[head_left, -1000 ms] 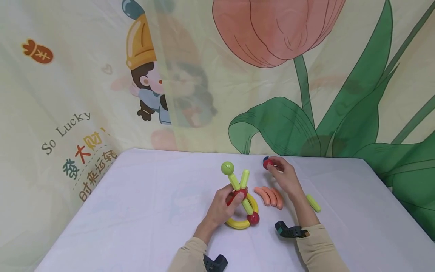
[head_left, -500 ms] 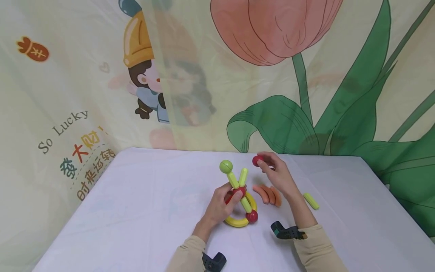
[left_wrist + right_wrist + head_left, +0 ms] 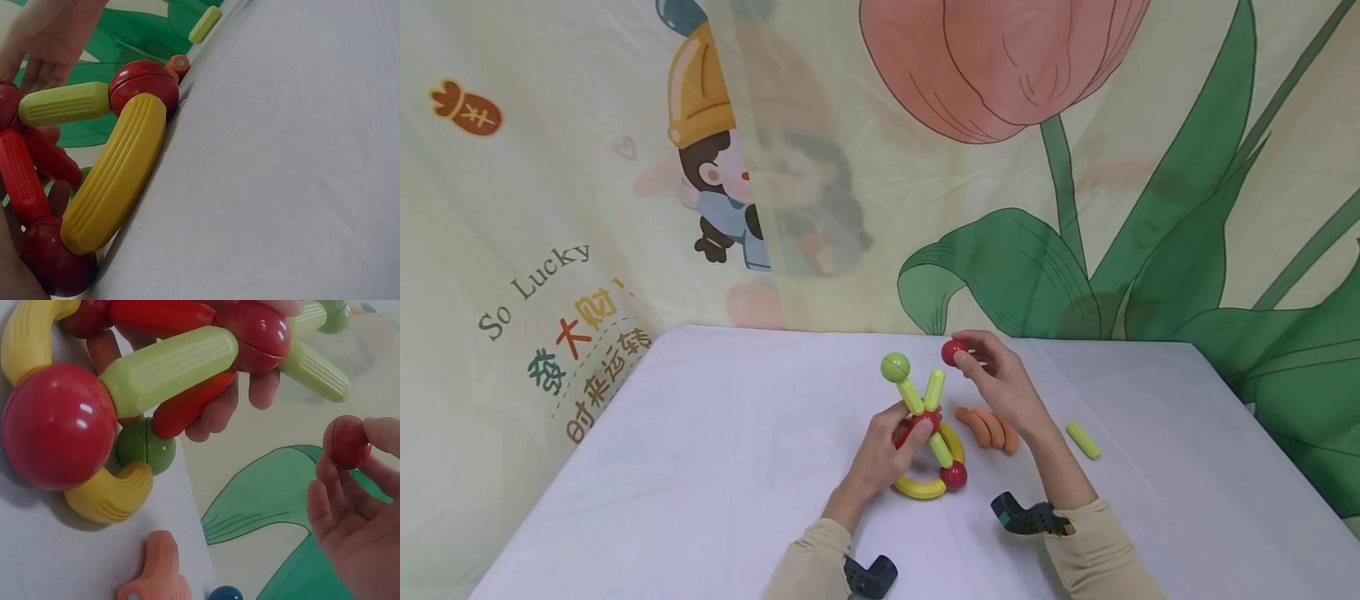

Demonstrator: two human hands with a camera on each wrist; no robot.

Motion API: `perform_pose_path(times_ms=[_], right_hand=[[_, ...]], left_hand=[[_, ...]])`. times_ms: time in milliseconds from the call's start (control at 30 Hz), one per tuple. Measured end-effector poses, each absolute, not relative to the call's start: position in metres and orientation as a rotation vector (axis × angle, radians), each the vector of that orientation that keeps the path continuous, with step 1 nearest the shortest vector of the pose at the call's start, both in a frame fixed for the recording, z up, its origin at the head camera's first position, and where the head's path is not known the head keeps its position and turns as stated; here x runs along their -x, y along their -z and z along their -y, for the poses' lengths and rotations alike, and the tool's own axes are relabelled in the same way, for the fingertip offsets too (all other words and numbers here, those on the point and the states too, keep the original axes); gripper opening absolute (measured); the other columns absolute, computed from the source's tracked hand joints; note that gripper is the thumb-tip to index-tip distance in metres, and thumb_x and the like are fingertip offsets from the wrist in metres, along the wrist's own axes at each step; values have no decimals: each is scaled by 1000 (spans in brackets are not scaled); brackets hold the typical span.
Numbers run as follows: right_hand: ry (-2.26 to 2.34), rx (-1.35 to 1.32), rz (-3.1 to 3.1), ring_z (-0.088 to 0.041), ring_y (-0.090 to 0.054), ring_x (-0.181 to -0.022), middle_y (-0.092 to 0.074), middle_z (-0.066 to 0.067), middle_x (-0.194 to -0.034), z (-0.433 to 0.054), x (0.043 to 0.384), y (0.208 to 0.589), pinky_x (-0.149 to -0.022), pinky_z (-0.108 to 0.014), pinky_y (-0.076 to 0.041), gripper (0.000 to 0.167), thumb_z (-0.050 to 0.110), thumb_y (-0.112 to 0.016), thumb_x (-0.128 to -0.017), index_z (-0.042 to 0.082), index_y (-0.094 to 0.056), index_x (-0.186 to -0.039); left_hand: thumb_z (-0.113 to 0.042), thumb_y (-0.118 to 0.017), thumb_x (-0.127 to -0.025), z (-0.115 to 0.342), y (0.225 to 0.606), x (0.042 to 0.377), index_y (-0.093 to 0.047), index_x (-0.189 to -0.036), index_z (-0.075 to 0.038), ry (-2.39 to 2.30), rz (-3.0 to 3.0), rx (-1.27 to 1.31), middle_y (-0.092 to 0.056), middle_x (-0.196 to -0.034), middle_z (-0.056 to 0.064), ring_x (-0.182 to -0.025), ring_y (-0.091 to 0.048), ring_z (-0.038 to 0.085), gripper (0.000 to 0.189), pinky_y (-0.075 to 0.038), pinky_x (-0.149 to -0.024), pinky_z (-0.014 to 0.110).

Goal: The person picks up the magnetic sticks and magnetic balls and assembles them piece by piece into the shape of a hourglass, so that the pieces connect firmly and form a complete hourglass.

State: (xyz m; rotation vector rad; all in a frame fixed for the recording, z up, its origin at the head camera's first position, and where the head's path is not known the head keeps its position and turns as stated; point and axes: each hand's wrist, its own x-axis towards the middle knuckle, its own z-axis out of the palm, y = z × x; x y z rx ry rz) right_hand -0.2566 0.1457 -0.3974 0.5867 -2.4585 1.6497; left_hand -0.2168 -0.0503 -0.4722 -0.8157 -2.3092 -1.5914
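Note:
My left hand (image 3: pixel 883 450) grips a built figure of toy rods and balls around its middle red ball (image 3: pixel 928 421). Its base has curved yellow rods (image 3: pixel 117 175) and a red ball (image 3: pixel 953 476); red rods (image 3: pixel 164 315) and a green rod (image 3: pixel 169 372) rise from there. Two green rods fork upward, one tipped by a light green ball (image 3: pixel 895 367), the other with a bare end (image 3: pixel 935 388). Just right of that bare end, my right hand (image 3: pixel 1003 383) pinches a loose red ball (image 3: pixel 347 442) between thumb and fingers, apart from the figure.
Several curved orange rods (image 3: pixel 985 429) lie beside the figure on the white table (image 3: pixel 715 467). A loose green rod (image 3: pixel 1083 440) lies further right. A blue ball (image 3: pixel 225 593) shows at the bottom of the right wrist view. A printed cloth (image 3: pixel 820 167) hangs behind the table.
My right hand has moved left with the red ball, closer to the fork's bare green end. My left hand keeps its grip on the figure, and the head view has shifted slightly.

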Motion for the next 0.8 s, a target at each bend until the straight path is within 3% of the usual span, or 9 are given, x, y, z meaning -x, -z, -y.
perform_pose_path(times_ms=[233,467,800], right_hand=[[-1643,-595,2453,-23,-57,-108,-56,-9,-124,-143,253,394,-83,-18,-50,39,25,-57,-94,12,-49,-131],[-1647,-636,2444,-23,-57,-107,-56,-10,-122,-139,248,388,-83,-18,-49,39,23,-57,-94,11,-49,-130],[-1597,-674,2461,-21,-60,-101,-61,-8,-116,-136,245,387,-84,-21,-49,37,24,-58,-94,12,-51,-128]], left_hand=[[-8,-54,-91,50,450,205,-60,-107,-1,1581,2332,800,-67,-96,11,-82,-60,10,18,-54,-73,24],[-9,-54,-91,51,436,197,-59,-107,-2,1584,2315,817,-67,-96,11,-82,-60,9,18,-54,-73,24],[-11,-55,-92,51,471,216,-60,-111,-6,1581,2346,808,-68,-102,8,-87,-62,13,20,-54,-76,24]])
